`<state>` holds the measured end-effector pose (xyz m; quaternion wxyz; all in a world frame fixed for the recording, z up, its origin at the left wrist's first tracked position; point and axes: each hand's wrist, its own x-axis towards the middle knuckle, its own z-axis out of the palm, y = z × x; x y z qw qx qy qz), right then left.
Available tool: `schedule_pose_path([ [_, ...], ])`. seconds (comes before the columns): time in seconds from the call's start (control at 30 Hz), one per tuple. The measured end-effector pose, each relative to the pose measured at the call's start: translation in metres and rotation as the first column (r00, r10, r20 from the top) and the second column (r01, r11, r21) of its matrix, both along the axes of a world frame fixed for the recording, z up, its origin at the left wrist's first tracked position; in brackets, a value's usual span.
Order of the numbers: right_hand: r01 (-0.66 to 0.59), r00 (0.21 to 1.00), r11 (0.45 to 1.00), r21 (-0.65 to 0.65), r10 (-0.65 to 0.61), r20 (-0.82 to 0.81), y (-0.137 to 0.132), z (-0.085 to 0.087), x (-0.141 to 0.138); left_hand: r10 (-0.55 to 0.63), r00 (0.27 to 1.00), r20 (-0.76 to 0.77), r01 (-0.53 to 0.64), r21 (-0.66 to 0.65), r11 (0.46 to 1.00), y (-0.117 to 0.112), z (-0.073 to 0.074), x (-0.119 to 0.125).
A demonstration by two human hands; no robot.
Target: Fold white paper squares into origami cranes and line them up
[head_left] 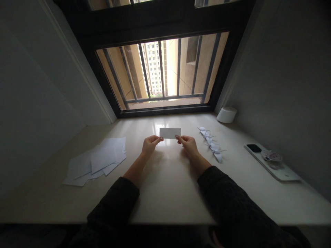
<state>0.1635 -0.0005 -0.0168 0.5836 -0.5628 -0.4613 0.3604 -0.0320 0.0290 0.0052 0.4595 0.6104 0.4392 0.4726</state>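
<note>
A small rectangular piece of white paper [170,133] is held up in front of me, its long side level. My left hand [150,143] pinches its lower left corner between thumb and fingers. At the lower right corner, my right hand [188,144] pinches it the same way. Both hands are raised over the pale sill. To the right of my right hand lies a row of several folded paper figures [210,143] with thin pointed ends. Left of my left hand, a loose pile of white paper sheets [106,156] lies spread out.
The pale sill [165,193] runs up to a dark-framed window [165,112] with bars outside. At the back right corner stands a white cylindrical object [227,115]. A phone [274,165] with a round decorated attachment lies at the right, near the wall.
</note>
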Motion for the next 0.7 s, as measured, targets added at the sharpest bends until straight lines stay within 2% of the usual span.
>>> schedule_pose_path([
  [0.1,-0.009,1.0,1.0,0.014,0.009,0.016,0.002,-0.003,0.001,0.009,1.0,-0.019,-0.009,0.024,1.0,0.001,-0.003,0.0],
  [0.17,0.029,0.997,0.997,0.066,-0.033,0.064,0.003,-0.003,0.002,0.027,0.998,-0.065,-0.023,0.067,0.997,0.001,-0.006,-0.001],
  [0.27,0.108,0.958,0.96,0.259,-0.17,0.231,0.0,0.001,0.004,0.088,0.982,-0.169,-0.064,0.139,0.988,0.001,-0.008,-0.002],
  [0.37,0.034,0.877,0.916,0.399,-0.219,0.428,-0.004,0.006,0.003,0.131,0.957,-0.261,-0.086,0.178,0.98,-0.002,-0.006,-0.002],
  [0.5,-0.007,0.818,0.902,0.431,-0.242,0.522,-0.007,0.009,0.001,0.158,0.938,-0.309,-0.098,0.201,0.975,-0.006,-0.003,-0.001],
  [0.7,-0.002,0.849,0.918,0.396,-0.208,0.486,-0.011,0.013,0.0,0.19,0.924,-0.331,-0.106,0.255,0.961,-0.007,-0.003,-0.002],
])
